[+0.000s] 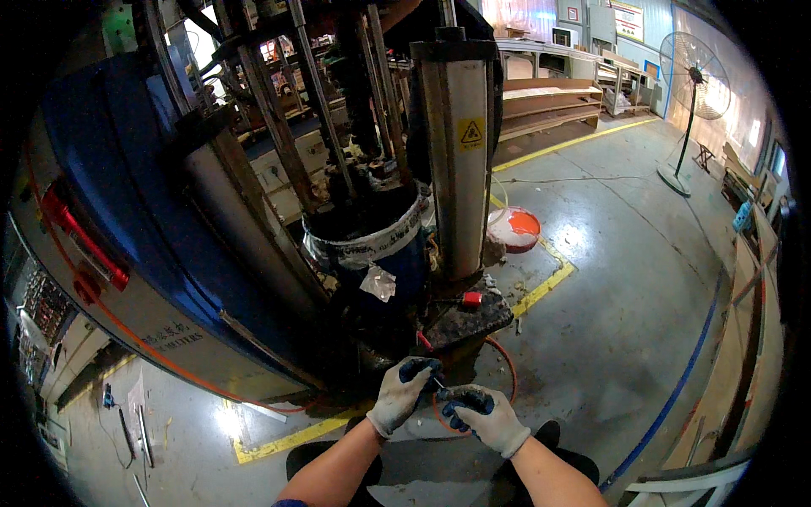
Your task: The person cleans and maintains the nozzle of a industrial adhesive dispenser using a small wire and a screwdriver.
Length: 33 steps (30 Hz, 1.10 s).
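Note:
My left hand (404, 393) and my right hand (486, 416) are close together at the lower middle, both in white work gloves with dark, dirty fingers. The fingers of both are closed. A thin, pale sliver (438, 384) shows in the narrow gap between them; its kind is too small to tell. Just beyond my left hand is a small red handle-like piece (424, 340). Farther on, a red cylindrical piece (472, 298) lies on the grimy machine base (469, 325). A blue drum (405, 275) with a white band around its rim stands among the machine's rods.
Metal columns (457, 169) flank the drum, and a large blue cabinet (135, 194) fills the left. An orange hose (513, 372) curls on the floor beside my right hand. Behind stand a red-and-white bucket (514, 230), wooden shelves (549, 106) and a pedestal fan (694, 76).

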### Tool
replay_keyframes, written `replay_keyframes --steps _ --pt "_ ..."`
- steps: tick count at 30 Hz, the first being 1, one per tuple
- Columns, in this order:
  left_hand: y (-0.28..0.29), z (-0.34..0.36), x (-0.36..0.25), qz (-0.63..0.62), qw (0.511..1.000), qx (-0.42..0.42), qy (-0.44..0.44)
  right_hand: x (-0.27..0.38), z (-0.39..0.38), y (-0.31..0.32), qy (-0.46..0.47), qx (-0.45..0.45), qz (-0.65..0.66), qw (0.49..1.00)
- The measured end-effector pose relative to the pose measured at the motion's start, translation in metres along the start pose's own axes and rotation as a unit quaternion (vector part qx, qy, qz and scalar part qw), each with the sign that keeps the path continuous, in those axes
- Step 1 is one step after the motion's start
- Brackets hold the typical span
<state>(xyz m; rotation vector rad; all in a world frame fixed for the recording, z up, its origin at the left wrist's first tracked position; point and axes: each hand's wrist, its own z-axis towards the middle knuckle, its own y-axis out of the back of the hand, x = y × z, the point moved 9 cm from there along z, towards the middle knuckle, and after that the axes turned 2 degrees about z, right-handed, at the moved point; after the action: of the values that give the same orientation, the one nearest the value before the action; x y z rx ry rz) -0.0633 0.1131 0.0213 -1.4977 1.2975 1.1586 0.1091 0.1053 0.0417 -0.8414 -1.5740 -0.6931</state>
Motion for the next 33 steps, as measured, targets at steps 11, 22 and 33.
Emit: replay_keyframes --steps 11,22,33 --pt "-0.001 0.002 0.005 -0.024 1.000 0.005 0.004 0.001 0.000 0.000 0.013 0.000 0.007 1.000" --pt "-0.001 0.000 0.000 0.000 1.000 0.006 -0.021 0.000 0.001 0.000 0.018 0.001 -0.015 1.000" --pt "0.001 0.002 0.004 0.014 1.000 0.010 -0.016 0.001 -0.002 -0.001 0.013 -0.004 0.018 1.000"
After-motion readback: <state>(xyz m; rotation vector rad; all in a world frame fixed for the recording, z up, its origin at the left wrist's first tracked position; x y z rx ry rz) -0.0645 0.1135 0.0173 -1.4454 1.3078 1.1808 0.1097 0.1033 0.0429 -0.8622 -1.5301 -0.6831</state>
